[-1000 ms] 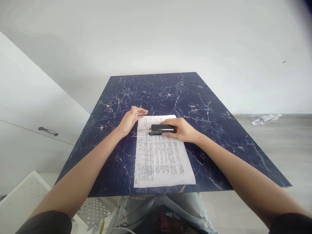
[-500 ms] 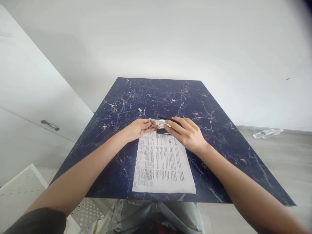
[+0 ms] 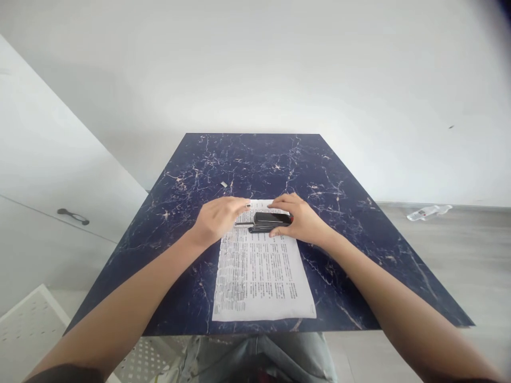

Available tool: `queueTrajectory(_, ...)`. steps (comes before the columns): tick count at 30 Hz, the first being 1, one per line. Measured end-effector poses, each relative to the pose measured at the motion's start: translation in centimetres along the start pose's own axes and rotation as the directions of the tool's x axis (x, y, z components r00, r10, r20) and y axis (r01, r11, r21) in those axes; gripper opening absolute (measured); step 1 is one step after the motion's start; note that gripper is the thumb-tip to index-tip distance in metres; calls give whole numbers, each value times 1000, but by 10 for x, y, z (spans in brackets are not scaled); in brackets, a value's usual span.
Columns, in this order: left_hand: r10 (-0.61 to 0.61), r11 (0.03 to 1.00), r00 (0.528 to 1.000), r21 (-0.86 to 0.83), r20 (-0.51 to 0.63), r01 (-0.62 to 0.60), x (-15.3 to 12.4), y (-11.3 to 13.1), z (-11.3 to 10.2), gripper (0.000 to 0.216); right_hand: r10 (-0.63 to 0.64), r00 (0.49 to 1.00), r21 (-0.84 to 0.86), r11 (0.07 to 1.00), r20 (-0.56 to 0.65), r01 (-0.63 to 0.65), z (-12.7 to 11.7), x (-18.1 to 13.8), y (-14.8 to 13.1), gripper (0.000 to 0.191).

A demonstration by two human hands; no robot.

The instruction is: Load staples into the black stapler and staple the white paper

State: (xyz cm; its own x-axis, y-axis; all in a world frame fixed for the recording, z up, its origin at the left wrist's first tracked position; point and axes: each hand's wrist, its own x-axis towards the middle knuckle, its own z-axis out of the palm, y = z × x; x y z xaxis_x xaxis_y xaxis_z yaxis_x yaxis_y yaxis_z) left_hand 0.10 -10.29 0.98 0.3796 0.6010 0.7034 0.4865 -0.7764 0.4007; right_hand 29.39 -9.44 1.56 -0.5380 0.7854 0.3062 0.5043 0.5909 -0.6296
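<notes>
The stapler (image 3: pixel 270 220) lies just above the middle of the frame, flat across the top edge of the paper (image 3: pixel 261 271), its metal nose pointing left. The right hand (image 3: pixel 302 220) has its grip closed on the stapler, fingers over the rear end and thumb at the near side. The left hand (image 3: pixel 217 217) rests palm down on the paper's top left corner, its grip loose and spread, with the fingertips beside the nose. The sheet lies on the dark marbled desk (image 3: pixel 259 159). A small pale scrap (image 3: pixel 224 184) sits up and to the left. At the right, a bottle (image 3: pixel 429 212) lies on the floor (image 3: pixel 459 250). At the left is a cabinet handle (image 3: pixel 72 215).
</notes>
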Motion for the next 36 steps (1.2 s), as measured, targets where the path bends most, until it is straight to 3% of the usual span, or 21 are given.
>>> queueTrajectory(3,113,992,981,35,157,-119,0,12,5,7,-76,984,163,981,-164,103,2,-2,-21,55)
queueTrajectory(6,169,980,966,75,194,-186,2,22,7,12,-32,985,350,932,-172,92,9,-5,-41,36)
queueTrajectory(10,205,974,965,64,166,-218,1,27,12,10,61,978,353,935,-200,14,18,-8,-54,14)
queueTrajectory(14,189,979,965,40,183,-200,1,16,13,7,39,978,318,948,-204,29,11,-7,-50,7)
queueTrajectory(17,98,983,992,151,74,-108,4,-10,-1,20,56,979,210,978,-197,-14,-9,-4,-24,12)
queueTrajectory(20,-171,930,985,324,-36,174,7,-52,-22,36,147,957,15,989,-249,-148,-35,-2,26,17)
queueTrajectory(23,-337,886,938,363,78,288,3,-96,-34,48,211,915,-208,933,-344,-294,-55,-3,81,20)
queueTrajectory(26,-401,884,885,354,238,305,-2,-122,-30,56,264,864,-270,875,-430,-401,-65,-5,118,22)
queueTrajectory(30,-378,894,871,367,314,255,-2,-120,-20,51,297,827,-277,842,-478,-462,-65,-5,137,23)
queueTrajectory(36,-371,886,877,398,305,236,5,-103,-21,35,255,841,-312,846,-477,-433,-62,-3,135,22)
